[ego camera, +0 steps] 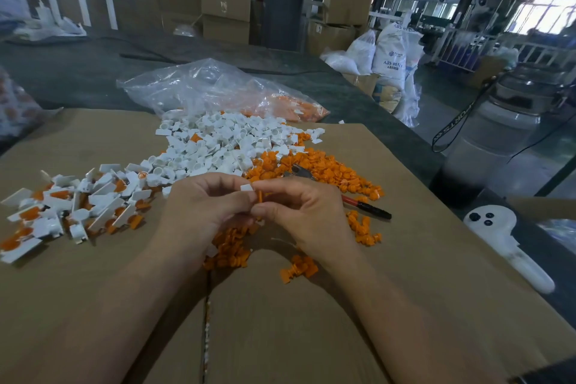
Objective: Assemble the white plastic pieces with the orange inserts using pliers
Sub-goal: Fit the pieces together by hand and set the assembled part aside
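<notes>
Head view; positions by clock face, taken from the two hands at centre

1. Left hand (205,206): fingers curled, thumb and forefinger pinching a small white piece (246,187), raised above the cardboard sheet (93,140)
2. Right hand (302,212): fingers curled, tips pinching an orange insert (259,196) that touches the white piece on its 4 o'clock side
3. Loose white pieces (218,146): heap at 12 o'clock
4. Loose orange inserts (327,171): spread from 1 to 3 o'clock, with more under the hands and at 6 o'clock
5. Pliers (367,208): 3 o'clock, lying among the loose orange inserts; red-and-black handle showing, metal head partly buried
6. Fitted pieces (71,209), white with orange set in: heap at 9 o'clock
7. Clear plastic bag (212,87): 12 o'clock, beyond the white heap, holding white and orange parts
8. White handheld device (505,243): 3 o'clock, at the cardboard's edge
</notes>
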Action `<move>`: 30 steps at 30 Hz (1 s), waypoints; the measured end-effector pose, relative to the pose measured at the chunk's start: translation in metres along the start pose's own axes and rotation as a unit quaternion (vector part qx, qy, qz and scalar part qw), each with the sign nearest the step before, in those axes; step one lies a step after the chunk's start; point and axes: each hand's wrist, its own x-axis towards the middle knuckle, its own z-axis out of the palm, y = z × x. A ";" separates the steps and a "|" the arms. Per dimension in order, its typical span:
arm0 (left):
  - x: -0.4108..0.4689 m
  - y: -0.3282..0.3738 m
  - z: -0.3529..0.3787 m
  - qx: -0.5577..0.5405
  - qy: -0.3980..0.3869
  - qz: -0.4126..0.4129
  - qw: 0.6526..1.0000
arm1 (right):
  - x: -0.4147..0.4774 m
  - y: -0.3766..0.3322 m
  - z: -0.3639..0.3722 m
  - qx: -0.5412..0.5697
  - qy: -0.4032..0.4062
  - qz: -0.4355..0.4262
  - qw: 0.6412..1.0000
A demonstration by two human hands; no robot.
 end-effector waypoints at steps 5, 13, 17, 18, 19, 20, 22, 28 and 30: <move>0.001 0.001 -0.001 0.009 -0.008 -0.008 1.000 | 0.000 0.004 0.002 -0.027 0.004 -0.012 1.000; 0.002 0.002 0.000 -0.031 -0.006 -0.043 0.999 | 0.001 0.004 0.001 0.007 -0.014 -0.004 1.000; 0.002 0.002 0.000 -0.021 -0.012 -0.046 0.999 | 0.001 0.003 0.000 0.007 -0.007 0.002 1.000; 0.002 0.002 0.000 -0.020 -0.014 -0.045 0.999 | 0.001 0.003 0.000 0.006 -0.007 0.001 1.000; 0.001 0.002 0.000 -0.019 -0.017 -0.045 0.999 | 0.001 0.003 0.000 0.007 -0.007 0.002 1.000; 0.001 0.002 0.000 -0.018 -0.020 -0.045 0.999 | 0.001 0.003 0.000 0.011 -0.008 0.003 1.000; 0.001 0.002 -0.001 -0.018 -0.023 -0.045 0.999 | 0.001 0.004 0.000 0.015 -0.007 0.003 1.000; 0.001 0.003 0.001 -0.027 -0.016 -0.052 0.998 | 0.001 0.002 0.000 0.031 -0.017 0.013 0.999; 0.001 0.003 0.002 -0.046 -0.011 -0.059 0.997 | 0.001 0.003 -0.001 0.036 -0.022 0.026 0.999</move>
